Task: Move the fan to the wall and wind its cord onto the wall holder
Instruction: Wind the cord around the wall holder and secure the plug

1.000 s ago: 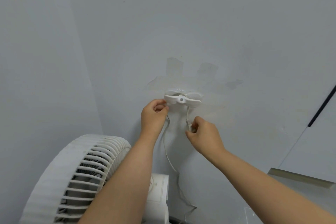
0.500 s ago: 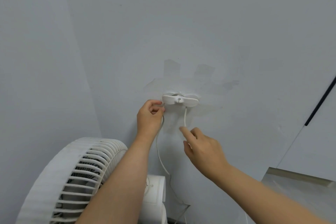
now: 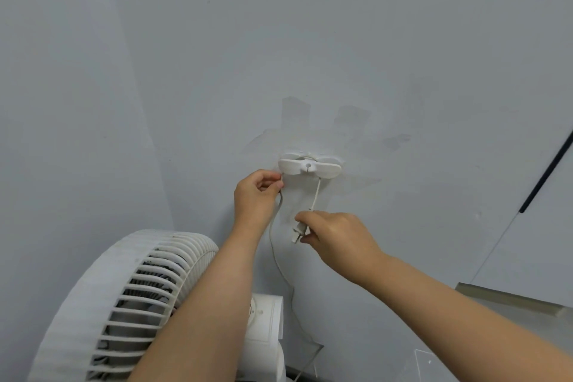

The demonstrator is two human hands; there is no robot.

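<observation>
The pale grey wall (image 3: 341,40) carries a white wall holder (image 3: 310,166), fixed flat to it, right of the corner. Faded rectangular patches (image 3: 296,112) mark the paint just above the holder. A white cord (image 3: 316,195) hangs from its right wing, close against the wall.

Soft, even, cool light covers the wall (image 3: 403,40), with no glare. A faint shadow lies on it just right of and below the holder (image 3: 310,167), above where the right hand (image 3: 338,236) pinches the cord (image 3: 315,195). Detail is fairly crisp at that grip. Far below-left of it, the fan (image 3: 124,304) bulges with lens distortion.
</observation>
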